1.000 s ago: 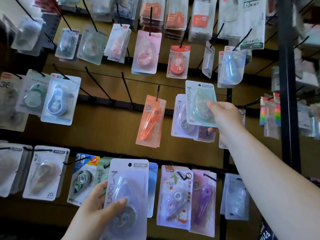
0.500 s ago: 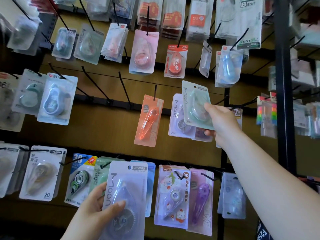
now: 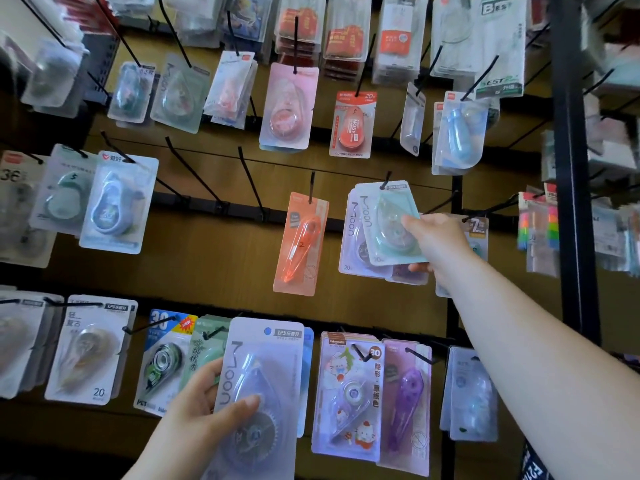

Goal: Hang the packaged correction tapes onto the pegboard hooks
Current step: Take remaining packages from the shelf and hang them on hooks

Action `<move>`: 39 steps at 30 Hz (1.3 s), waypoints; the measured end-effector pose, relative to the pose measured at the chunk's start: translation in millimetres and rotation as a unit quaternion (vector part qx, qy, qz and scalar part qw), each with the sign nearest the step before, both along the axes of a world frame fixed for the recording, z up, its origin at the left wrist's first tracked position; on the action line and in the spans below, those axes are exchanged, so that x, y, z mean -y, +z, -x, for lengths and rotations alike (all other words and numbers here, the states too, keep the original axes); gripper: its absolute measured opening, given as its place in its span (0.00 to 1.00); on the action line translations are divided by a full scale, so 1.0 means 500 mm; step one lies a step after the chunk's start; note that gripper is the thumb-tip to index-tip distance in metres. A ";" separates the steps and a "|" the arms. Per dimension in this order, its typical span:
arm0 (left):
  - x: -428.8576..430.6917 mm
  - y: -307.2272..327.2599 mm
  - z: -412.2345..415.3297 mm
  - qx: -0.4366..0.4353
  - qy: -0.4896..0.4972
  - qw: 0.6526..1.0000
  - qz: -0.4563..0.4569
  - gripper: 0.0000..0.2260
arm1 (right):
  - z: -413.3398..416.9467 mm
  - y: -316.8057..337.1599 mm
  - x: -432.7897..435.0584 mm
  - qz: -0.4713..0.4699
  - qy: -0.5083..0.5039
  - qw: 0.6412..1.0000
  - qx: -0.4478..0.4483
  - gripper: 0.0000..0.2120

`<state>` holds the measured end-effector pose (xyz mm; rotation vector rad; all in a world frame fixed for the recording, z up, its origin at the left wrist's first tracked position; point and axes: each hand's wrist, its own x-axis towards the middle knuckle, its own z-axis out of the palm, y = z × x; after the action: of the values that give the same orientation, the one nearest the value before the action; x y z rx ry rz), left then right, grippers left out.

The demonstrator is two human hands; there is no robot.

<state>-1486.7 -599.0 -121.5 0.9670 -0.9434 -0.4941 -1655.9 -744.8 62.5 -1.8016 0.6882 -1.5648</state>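
My right hand (image 3: 438, 242) pinches a mint-green "Moon" correction tape pack (image 3: 391, 225) at its right edge. The pack's top hole sits at the tip of a black hook (image 3: 387, 178) in the middle row, in front of a lilac "Moon" pack (image 3: 353, 233) hanging there. My left hand (image 3: 204, 420) grips a second, pale lilac "Moon" pack (image 3: 259, 389) low in front of the bottom row, thumb across its blister.
The wooden pegboard (image 3: 214, 258) carries three rows of black hooks. Bare hooks (image 3: 194, 174) stand in the middle row left of an orange pack (image 3: 300, 242). Other packs fill the top and bottom rows. A black upright post (image 3: 571, 168) stands at the right.
My right hand has moved the mint-green pack left and lower, from held free in front of the lilac pack to having its hole on the hook tip. My left hand has barely moved.
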 end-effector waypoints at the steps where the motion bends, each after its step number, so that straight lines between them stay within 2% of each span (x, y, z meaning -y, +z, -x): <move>1: 0.003 0.000 0.001 0.006 0.001 1.000 -0.006 0.17 | -0.006 -0.003 0.007 -0.001 -0.007 1.000 -0.007 0.03; 4: 0.010 0.007 -0.002 0.014 0.010 1.000 -0.013 0.17 | -0.031 -0.009 0.036 -0.002 -0.022 1.000 0.007 0.03; 6: 0.012 0.018 -0.010 0.026 0.006 1.000 -0.013 0.16 | -0.050 -0.011 0.055 0.009 -0.047 0.999 0.008 0.09; 8: 0.012 0.031 -0.023 0.033 -0.003 0.999 -0.004 0.19 | -0.070 -0.014 0.078 0.019 -0.071 0.997 0.003 0.14; 11: 0.012 0.042 -0.039 0.051 0.019 0.999 0.003 0.16 | -0.095 -0.020 0.115 0.037 -0.133 0.990 -0.033 0.17; 14: 0.011 0.044 -0.039 0.065 0.030 0.997 0.005 0.21 | -0.109 -0.028 0.127 0.037 -0.164 0.984 -0.060 0.19; 17: 0.016 0.044 -0.032 0.060 0.042 0.997 0.000 0.14 | -0.100 -0.051 0.091 0.082 -0.228 0.969 -0.051 0.21; 19: 0.022 0.049 -0.020 0.056 0.031 0.998 -0.001 0.13 | -0.086 -0.083 0.051 0.143 -0.194 0.970 -0.029 0.18; 20: 0.025 0.053 -0.012 0.055 0.026 0.998 0.001 0.13 | -0.080 -0.104 0.030 0.147 -0.134 0.979 -0.034 0.15; 22: 0.033 0.069 0.010 0.062 0.021 0.998 0.013 0.12 | -0.068 -0.146 -0.012 0.090 0.031 0.992 -0.089 0.05; 24: 0.048 0.090 0.035 0.077 0.028 0.996 0.024 0.11 | -0.054 -0.173 -0.038 0.045 0.152 0.976 -0.149 0.11; 25: 0.057 0.106 0.048 0.084 0.028 0.996 0.029 0.10 | -0.046 -0.176 -0.040 0.048 0.165 0.971 -0.164 0.14; 29: 0.097 0.180 0.099 0.114 0.024 0.992 0.058 0.10 | 0.000 -0.130 -0.024 0.071 0.110 0.986 -0.099 0.16; 34: 0.143 0.231 0.153 0.216 0.019 0.975 0.042 0.24 | 0.042 -0.056 -0.005 0.093 0.043 0.995 -0.005 0.13; 39: 0.168 0.247 0.159 0.186 0.023 0.981 0.048 0.28 | 0.032 -0.011 0.008 0.067 0.014 0.998 -0.005 0.14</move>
<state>-1566.1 -682.8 1.8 1.0093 -1.2660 -0.2268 -1671.7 -748.8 57.0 -1.9079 0.5718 -1.6173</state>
